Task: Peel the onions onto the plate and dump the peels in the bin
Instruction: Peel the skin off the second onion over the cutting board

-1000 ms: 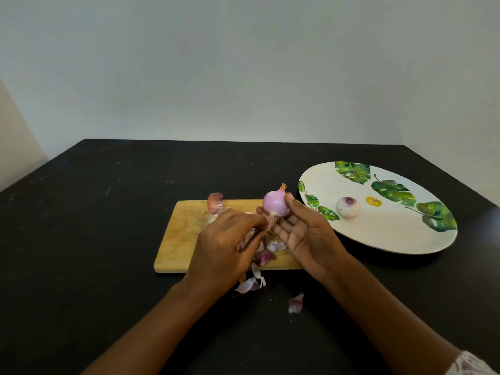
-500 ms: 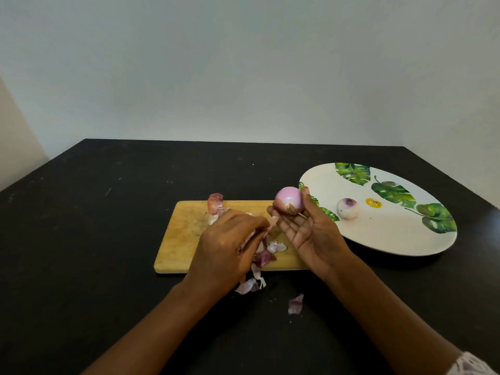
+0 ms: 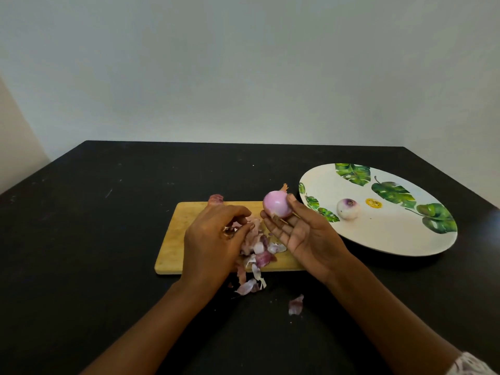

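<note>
My right hand (image 3: 305, 239) holds a small pink peeled onion (image 3: 276, 203) at its fingertips, above the right end of the wooden cutting board (image 3: 176, 236). My left hand (image 3: 213, 239) hovers over the board with fingers curled around thin bits of peel. A pile of purple onion peels (image 3: 259, 247) lies on the board between my hands and spills over its front edge. A second peeled onion (image 3: 349, 209) rests on the white leaf-patterned plate (image 3: 392, 234) to the right. Another unpeeled onion (image 3: 216, 198) shows at the board's far edge.
The board and plate sit on a black table (image 3: 94, 239) against a pale wall. Loose peels (image 3: 250, 286) and one separate scrap (image 3: 295, 304) lie on the table in front of the board. No bin is in view.
My right hand has turned the onion in its fingers and shifted it slightly right. My left hand pulled a strip of peel away and now sits lower over the peel pile.
</note>
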{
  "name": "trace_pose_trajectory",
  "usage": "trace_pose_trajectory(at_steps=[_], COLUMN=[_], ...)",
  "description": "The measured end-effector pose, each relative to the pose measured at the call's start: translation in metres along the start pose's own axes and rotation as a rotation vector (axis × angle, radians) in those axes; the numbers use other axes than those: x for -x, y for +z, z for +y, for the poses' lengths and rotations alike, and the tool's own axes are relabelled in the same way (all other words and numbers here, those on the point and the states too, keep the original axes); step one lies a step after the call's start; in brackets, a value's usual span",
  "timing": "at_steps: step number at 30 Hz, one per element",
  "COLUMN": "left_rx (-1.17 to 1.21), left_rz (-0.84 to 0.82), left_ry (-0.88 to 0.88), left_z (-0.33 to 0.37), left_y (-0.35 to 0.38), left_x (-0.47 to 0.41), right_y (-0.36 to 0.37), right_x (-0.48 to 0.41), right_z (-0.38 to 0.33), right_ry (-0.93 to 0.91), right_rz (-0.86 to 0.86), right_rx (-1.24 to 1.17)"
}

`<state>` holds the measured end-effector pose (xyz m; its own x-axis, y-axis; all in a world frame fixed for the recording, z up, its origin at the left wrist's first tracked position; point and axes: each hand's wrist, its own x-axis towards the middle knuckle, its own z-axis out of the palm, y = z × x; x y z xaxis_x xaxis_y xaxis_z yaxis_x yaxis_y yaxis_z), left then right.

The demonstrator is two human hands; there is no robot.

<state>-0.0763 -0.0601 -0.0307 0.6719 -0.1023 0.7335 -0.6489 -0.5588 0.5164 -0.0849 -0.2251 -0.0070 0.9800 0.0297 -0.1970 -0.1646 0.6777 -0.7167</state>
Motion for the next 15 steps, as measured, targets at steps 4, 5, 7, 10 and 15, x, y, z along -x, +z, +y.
trace_pose_trajectory(at_steps=[4, 5, 7, 10, 15], left_rx=[0.017, 0.021, 0.036, 0.079, 0.143], left_rz=[-0.019, -0.027, -0.044, -0.067, -0.061], left_ry=[0.001, -0.004, -0.013, -0.019, 0.012], left_z=[-0.0017, -0.0019, -0.0028, -0.0013, 0.0027], left_y=[0.0014, 0.0022, 0.0035, 0.0038, 0.0024], left_x=[-0.0002, 0.0001, 0.0010, 0.0013, 0.0003], right_y=[-0.0009, -0.0008, -0.0003, -0.0009, -0.0002], right_x=[0.0012, 0.0016, 0.0025, 0.0018, 0.0020], right_z=[0.0014, 0.0014, 0.0009, 0.0015, 0.0024], right_ry=[0.013, 0.017, 0.025, 0.056, 0.084], right_rz=[-0.073, -0.089, -0.116, -0.120, -0.083], right_rx=[0.012, 0.019, 0.041, 0.031, 0.034])
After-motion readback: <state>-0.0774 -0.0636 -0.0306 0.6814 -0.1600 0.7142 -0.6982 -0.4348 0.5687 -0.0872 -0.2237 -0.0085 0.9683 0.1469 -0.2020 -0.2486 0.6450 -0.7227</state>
